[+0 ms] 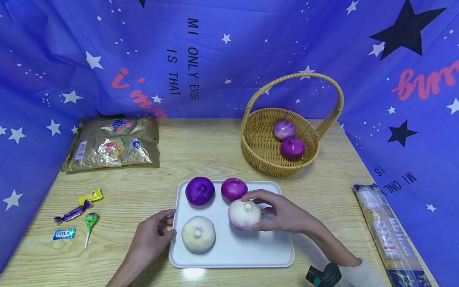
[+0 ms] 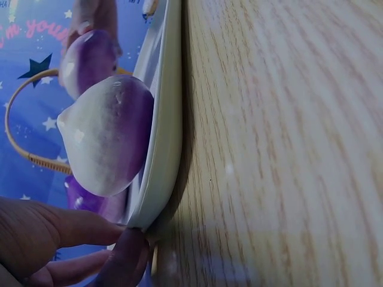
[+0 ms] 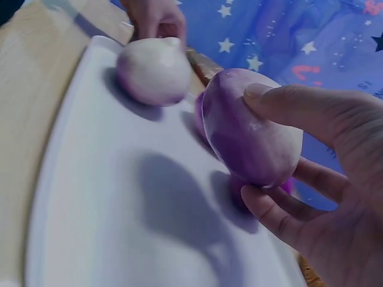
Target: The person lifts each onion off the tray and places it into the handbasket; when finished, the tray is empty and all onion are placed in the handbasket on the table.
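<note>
My right hand [image 1: 283, 211] grips a white-and-purple onion [image 1: 244, 215] between thumb and fingers, holding it above the white tray [image 1: 258, 255]; in the right wrist view its shadow falls on the tray. My left hand [image 1: 152, 235] pinches the tray's left rim, thumb and finger meeting at the edge in the left wrist view. Close to that hand, a second white-and-purple onion [image 1: 198, 234] sits on the tray's front left. Behind it lies a dark purple onion [image 1: 200, 191], and a magenta onion [image 1: 234, 189] rests at the back middle, just beyond the held one.
A wicker basket [image 1: 263, 165] with a tall handle stands behind the tray, with two purple onions [image 1: 293, 147] inside. A gold bag [image 1: 114, 143] lies back left. Several wrapped sweets [image 1: 64, 233] and a lollipop [image 1: 91, 219] are at left. A clear plastic package [image 1: 389, 235] lies along the right edge.
</note>
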### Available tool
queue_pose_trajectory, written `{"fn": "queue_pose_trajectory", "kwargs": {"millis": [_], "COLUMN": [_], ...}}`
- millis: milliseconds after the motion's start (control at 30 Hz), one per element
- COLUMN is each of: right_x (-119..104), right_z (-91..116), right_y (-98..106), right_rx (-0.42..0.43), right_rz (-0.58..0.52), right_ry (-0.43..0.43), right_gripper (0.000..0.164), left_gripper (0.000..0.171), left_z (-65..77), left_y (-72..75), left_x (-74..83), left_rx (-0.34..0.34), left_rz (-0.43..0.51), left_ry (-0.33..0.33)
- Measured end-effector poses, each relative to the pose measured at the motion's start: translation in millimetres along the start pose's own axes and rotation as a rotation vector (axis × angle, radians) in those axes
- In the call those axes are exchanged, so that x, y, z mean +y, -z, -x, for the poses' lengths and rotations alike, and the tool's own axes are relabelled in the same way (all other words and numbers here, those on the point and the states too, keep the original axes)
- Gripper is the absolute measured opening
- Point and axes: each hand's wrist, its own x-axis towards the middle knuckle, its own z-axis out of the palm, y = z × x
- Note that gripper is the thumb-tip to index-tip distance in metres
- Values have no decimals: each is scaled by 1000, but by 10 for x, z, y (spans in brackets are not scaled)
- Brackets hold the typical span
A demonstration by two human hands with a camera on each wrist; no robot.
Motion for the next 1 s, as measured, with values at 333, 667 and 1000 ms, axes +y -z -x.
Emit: {"fn": "queue_pose_trajectory", "kwargs": {"millis": [333, 667, 1000], "right_x": [-240, -421, -247], "right_z": [-83, -280, -646], "right_y": [411, 866, 1173], "right_rx": [82, 273, 611], "right_rz": [-9, 68, 181], "right_ry": [22, -44, -183], "right_gripper": [60, 60, 63], "left_gripper": [48, 47, 47], "left_z": [-5, -8, 0], "left_y": [-2, -12, -12], "left_x": [0, -29, -29], "left_rx": [5, 15, 13], "left_rz": [-5, -11, 6], "left_ry": [-5, -26, -22]}}
